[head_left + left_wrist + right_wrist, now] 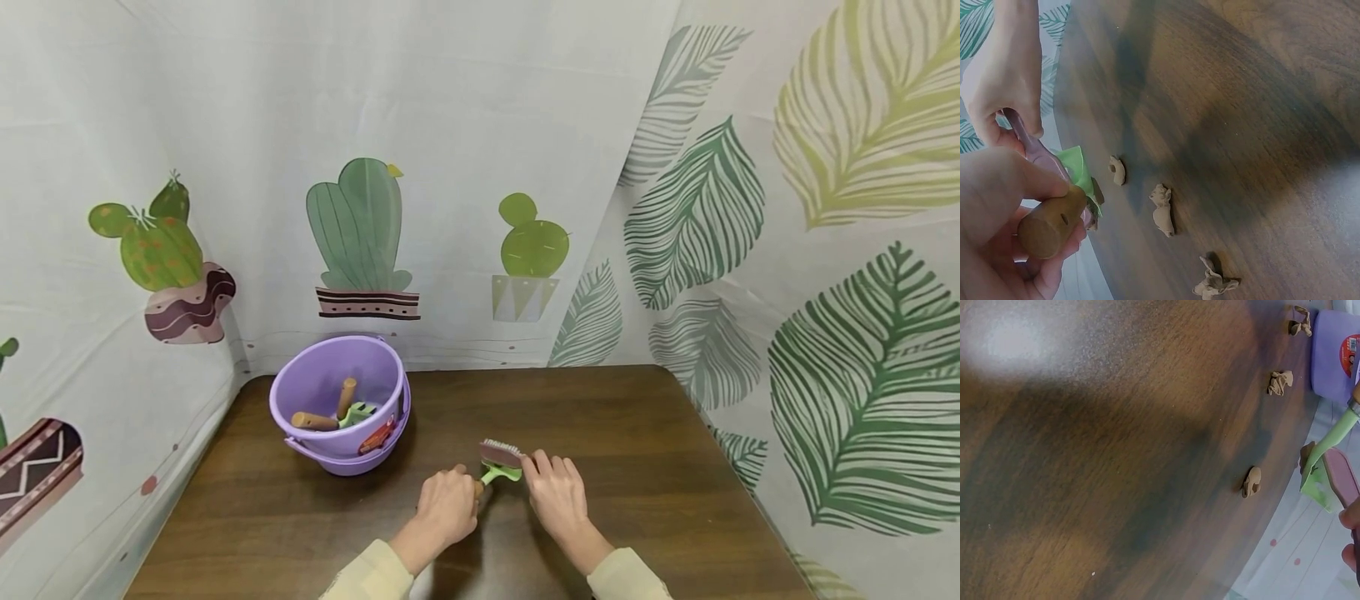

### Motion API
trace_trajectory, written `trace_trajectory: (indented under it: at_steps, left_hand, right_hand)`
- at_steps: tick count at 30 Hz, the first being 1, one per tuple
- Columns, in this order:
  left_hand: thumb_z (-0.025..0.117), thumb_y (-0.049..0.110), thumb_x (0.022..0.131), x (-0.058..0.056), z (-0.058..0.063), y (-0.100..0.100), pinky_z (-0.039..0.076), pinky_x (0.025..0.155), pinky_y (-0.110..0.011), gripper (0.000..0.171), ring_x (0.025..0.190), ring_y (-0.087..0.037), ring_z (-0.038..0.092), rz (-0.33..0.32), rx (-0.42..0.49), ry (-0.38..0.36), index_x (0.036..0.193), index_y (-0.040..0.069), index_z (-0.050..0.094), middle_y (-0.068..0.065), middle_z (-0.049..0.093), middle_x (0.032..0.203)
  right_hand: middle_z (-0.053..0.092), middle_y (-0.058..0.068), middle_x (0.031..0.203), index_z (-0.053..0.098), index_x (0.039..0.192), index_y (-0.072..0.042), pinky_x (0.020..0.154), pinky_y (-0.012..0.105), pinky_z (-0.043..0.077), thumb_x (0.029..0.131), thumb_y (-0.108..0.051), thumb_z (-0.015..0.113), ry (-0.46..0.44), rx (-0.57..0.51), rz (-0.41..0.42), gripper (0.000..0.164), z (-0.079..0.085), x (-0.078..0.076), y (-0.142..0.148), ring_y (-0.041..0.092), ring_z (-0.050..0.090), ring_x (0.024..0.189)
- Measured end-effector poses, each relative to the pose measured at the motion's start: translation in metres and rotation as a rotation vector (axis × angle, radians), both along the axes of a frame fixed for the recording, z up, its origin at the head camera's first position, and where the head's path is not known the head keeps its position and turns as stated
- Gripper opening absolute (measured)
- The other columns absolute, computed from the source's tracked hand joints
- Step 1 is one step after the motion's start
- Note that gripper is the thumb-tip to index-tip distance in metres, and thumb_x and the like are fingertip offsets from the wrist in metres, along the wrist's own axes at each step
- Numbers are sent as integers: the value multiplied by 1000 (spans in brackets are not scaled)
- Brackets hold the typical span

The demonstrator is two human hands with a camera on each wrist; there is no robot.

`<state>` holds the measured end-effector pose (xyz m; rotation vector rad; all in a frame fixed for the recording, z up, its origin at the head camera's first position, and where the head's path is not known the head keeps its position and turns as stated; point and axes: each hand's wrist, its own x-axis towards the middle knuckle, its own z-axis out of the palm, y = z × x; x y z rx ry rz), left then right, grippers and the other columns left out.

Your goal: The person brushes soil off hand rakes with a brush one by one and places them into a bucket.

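My left hand (pixel 447 502) grips the wooden handle (pixel 1054 226) of a small green garden tool (pixel 501 473), whose exact kind is unclear. Between the fingers and thumb of my right hand (pixel 556 493) is a mauve brush (pixel 1036 147) with pale bristles. In the head view, the brush lies right against the tool's green head. A brown lump (pixel 1307 456) touches that head. Along the table sit three separate brown clay-like pieces: a curled one (pixel 1252 481), a chunky one (pixel 1280 382) and a thin, twisted one (pixel 1300 324).
At the back left of the brown wooden table (pixel 600 417) stands a purple bucket (pixel 300 375). Inside it are two wooden handles (pixel 315 421) and a green tool head (pixel 357 414). A white curtain (pixel 450 108) printed with cacti and leaves hangs behind the table.
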<state>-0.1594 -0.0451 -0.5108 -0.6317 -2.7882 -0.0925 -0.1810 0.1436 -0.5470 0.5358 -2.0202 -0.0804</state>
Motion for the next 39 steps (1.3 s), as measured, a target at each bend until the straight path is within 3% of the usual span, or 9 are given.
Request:
trace_trajectory:
  at_steps: [8, 25, 34, 39]
  left_hand:
    - [72, 22, 62, -3, 4, 0, 37, 37, -31, 24, 48, -21, 52, -9, -22, -3, 51, 20, 50, 1, 47, 61]
    - [71, 20, 62, -1, 9, 2, 39, 39, -33, 24, 50, -23, 54, 13, -11, -35, 52, 19, 50, 0, 49, 62]
    - [72, 22, 61, 0, 9, 1, 41, 41, -34, 24, 51, -24, 56, 48, 7, -62, 52, 17, 50, 1, 51, 63]
    - [71, 22, 59, 0, 8, 1, 41, 41, -34, 23, 50, -24, 55, 58, 34, -64, 52, 17, 50, 1, 51, 62]
  right_hand:
    - [56, 4, 69, 67, 79, -9, 47, 28, 29, 83, -5, 40, 30, 18, -9, 27, 3, -1, -3, 21, 44, 46]
    - [57, 4, 68, 66, 77, -8, 44, 30, 29, 80, -7, 46, 37, -40, -2, 20, -2, -2, -3, 21, 43, 44]
    - [57, 4, 67, 65, 76, -8, 43, 29, 27, 91, -11, 42, 53, -68, 5, 28, -4, -4, -3, 20, 43, 43]
    - [57, 3, 65, 64, 74, -8, 43, 27, 26, 91, -12, 43, 55, -95, 9, 27, -5, -4, -4, 19, 41, 41]
